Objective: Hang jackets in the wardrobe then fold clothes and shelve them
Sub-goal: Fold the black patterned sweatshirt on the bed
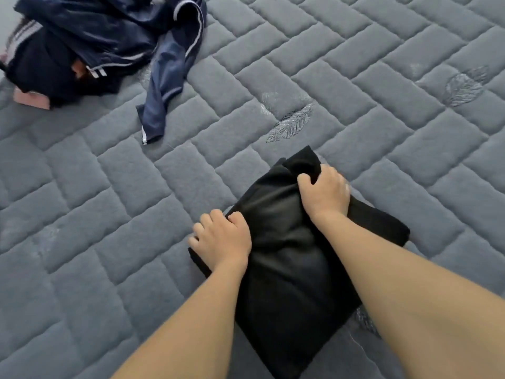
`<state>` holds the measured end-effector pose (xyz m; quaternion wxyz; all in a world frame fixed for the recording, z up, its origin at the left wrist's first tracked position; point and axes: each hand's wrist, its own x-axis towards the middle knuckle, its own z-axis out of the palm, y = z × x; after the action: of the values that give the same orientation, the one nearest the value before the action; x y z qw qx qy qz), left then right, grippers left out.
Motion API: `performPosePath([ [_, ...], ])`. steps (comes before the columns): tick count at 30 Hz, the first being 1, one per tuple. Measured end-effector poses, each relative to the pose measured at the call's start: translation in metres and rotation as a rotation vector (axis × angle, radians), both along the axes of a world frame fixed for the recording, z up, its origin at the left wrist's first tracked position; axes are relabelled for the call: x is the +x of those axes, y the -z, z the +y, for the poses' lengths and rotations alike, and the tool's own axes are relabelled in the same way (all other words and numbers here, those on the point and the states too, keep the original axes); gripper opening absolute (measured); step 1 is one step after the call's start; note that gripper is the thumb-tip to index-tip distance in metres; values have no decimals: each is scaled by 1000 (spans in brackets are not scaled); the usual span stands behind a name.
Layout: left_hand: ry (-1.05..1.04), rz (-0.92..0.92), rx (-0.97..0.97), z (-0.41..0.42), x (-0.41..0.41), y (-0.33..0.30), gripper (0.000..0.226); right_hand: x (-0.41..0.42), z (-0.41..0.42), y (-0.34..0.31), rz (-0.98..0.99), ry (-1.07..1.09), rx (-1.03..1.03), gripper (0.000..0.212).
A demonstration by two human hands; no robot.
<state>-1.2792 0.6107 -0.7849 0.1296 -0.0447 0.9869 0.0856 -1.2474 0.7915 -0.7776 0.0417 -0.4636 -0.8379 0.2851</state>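
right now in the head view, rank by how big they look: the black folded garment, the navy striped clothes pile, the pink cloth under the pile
1. black folded garment, nearest the camera, so unsure against the pile
2. navy striped clothes pile, cut by the frame edge
3. pink cloth, smallest

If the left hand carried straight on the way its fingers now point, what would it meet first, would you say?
The left hand grips the near-left edge of the folded black garment, knuckles aimed up-left. That way looks free: only bare quilted mattress ahead. The navy clothes pile lies far beyond, probably first, though depth is unclear.
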Motion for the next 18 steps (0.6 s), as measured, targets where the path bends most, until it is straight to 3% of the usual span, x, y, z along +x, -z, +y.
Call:
performPosePath([
  [2,11,140,0,1,8,27,33,3,-8,26,116,-11,137,29],
  [5,8,208,-14,4,5,45,29,-3,-5,42,129,-43,249,34],
  [18,-1,180,-8,3,6,45,27,-1,-4,32,111,-124,193,53],
])
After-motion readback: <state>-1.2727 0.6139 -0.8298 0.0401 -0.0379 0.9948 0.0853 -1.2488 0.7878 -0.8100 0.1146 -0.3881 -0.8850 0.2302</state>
